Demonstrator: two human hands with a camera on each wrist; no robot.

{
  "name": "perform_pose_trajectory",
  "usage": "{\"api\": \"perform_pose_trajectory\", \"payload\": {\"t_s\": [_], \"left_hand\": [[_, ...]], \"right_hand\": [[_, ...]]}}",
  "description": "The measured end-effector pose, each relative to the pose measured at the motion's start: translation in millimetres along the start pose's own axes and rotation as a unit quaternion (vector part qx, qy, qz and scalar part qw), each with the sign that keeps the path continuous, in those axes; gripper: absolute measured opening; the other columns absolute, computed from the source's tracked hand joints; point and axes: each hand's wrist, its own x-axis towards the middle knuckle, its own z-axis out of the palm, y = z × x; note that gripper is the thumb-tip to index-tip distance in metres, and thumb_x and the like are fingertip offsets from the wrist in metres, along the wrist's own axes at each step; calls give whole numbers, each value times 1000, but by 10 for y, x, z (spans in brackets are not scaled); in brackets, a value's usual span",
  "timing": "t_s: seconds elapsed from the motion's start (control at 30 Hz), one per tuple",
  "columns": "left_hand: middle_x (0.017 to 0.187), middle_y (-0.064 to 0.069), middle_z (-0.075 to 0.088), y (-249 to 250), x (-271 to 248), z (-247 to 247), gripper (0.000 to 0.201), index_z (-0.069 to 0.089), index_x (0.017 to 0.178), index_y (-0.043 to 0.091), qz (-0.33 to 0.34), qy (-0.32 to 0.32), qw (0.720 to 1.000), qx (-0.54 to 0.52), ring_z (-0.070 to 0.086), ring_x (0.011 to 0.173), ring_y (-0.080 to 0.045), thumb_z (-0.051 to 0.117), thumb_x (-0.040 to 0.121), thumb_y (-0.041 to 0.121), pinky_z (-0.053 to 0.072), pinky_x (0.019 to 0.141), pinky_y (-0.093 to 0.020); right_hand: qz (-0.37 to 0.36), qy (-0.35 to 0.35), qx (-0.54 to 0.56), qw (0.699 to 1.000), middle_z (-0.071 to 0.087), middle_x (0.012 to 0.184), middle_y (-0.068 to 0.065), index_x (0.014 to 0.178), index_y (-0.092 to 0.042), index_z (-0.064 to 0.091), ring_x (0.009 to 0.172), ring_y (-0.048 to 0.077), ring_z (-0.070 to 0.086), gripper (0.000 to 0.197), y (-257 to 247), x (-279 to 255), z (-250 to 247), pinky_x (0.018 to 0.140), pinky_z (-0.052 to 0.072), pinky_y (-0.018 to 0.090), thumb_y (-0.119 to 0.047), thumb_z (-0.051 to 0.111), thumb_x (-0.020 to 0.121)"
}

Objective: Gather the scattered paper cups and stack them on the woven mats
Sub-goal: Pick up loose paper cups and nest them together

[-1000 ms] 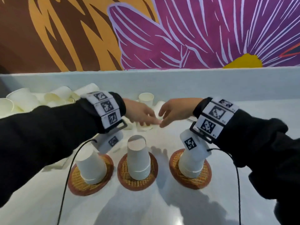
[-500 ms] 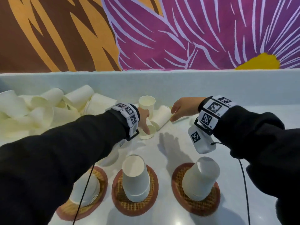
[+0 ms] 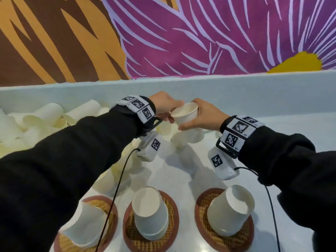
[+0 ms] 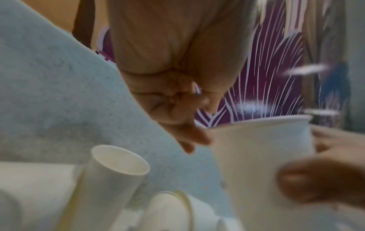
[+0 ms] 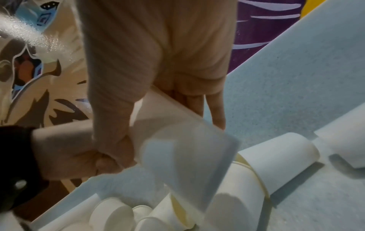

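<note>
A white paper cup (image 3: 184, 115) is held mouth-up above the table, between both hands. My right hand (image 3: 190, 115) grips its wall, thumb in front and fingers behind; the right wrist view shows this cup (image 5: 177, 148) tilted and blurred. My left hand (image 3: 171, 111) pinches the cup's left side near the rim, and its curled fingertips (image 4: 194, 137) touch the cup wall (image 4: 260, 156). Three round woven mats lie at the front, left (image 3: 107, 206), middle (image 3: 172, 231) and right (image 3: 245, 237). Each carries an upside-down cup stack: left (image 3: 85, 226), middle (image 3: 151, 211), right (image 3: 229, 210).
Several loose cups are piled at the far left (image 3: 45, 117). More cups lie on their sides under the hands (image 3: 189, 138) and behind the left wrist (image 3: 165, 128). A low pale wall (image 3: 254, 88) bounds the back of the table. Wrist-camera cables hang over the mats.
Both hands were down among the lying cups; now they have come together and lifted one cup off the table, mouth up.
</note>
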Motion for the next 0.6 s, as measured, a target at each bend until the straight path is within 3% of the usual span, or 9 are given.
{"api": "perform_pose_trajectory", "payload": {"t_s": [0.03, 0.1, 0.17, 0.23, 0.3, 0.4, 0.47, 0.6], "left_hand": [[83, -3, 71, -44, 31, 2, 35, 67, 94, 11, -4, 18, 1000, -23, 58, 49, -12, 47, 95, 40, 42, 50, -20], [104, -4, 66, -192, 113, 45, 31, 65, 109, 13, 1, 69, 996, 50, 61, 61, -17, 47, 96, 36, 42, 51, -22], [126, -8, 58, -368, 197, 125, 34, 58, 126, 16, 9, 40, 978, 206, 63, 97, -27, 57, 92, 24, 47, 73, -25], [139, -9, 49, -519, 264, 226, 52, 46, 138, 16, 11, -23, 948, 317, 50, 124, -29, 62, 88, 18, 41, 96, -30], [136, -9, 53, -591, 291, 304, 58, 40, 141, 14, 6, -60, 937, 343, 51, 123, -28, 63, 87, 16, 40, 97, -29], [126, -10, 61, -574, 304, 334, 35, 59, 126, 13, 33, -55, 916, 396, 56, 117, -28, 57, 91, 13, 41, 97, -28], [125, -14, 60, -505, 265, 307, 30, 62, 121, 8, 45, -15, 920, 389, 56, 115, -32, 48, 95, 10, 43, 97, -32], [120, -19, 61, -329, 114, 130, 28, 60, 116, 2, 58, 102, 950, 289, 56, 111, -37, 42, 96, 7, 44, 92, -38]], "right_hand": [[5, 10, -3, 1000, 58, 106, 1, 114, -15, 48, 95, 18, 57, 65, 29, 7, -22, 63, 44, 22, -32, 84, 63], [21, 4, -19, 1000, 59, 107, 2, 116, -16, 50, 96, 20, 58, 62, 105, 14, -57, 65, 46, 24, -31, 82, 65], [36, -21, -38, 998, 60, 109, 3, 118, -15, 50, 98, 21, 58, 62, 169, 3, -65, 76, 51, 32, -30, 82, 66], [44, -44, -47, 997, 62, 110, 4, 117, -16, 52, 97, 22, 60, 61, 220, -20, -48, 82, 53, 37, -31, 82, 66], [47, -59, -60, 995, 61, 108, 2, 115, -18, 53, 96, 21, 59, 58, 254, -45, -24, 78, 52, 33, -31, 82, 66], [44, -72, -68, 994, 61, 105, 0, 110, -21, 54, 92, 20, 58, 54, 275, -76, -4, 67, 46, 26, -32, 83, 66], [45, -75, -73, 993, 62, 103, -1, 107, -23, 54, 90, 19, 58, 53, 268, -97, -8, 61, 43, 23, -33, 83, 65], [45, -73, -94, 992, 60, 100, -3, 105, -25, 54, 88, 18, 57, 51, 226, -163, -50, 60, 41, 22, -34, 83, 65]]}}
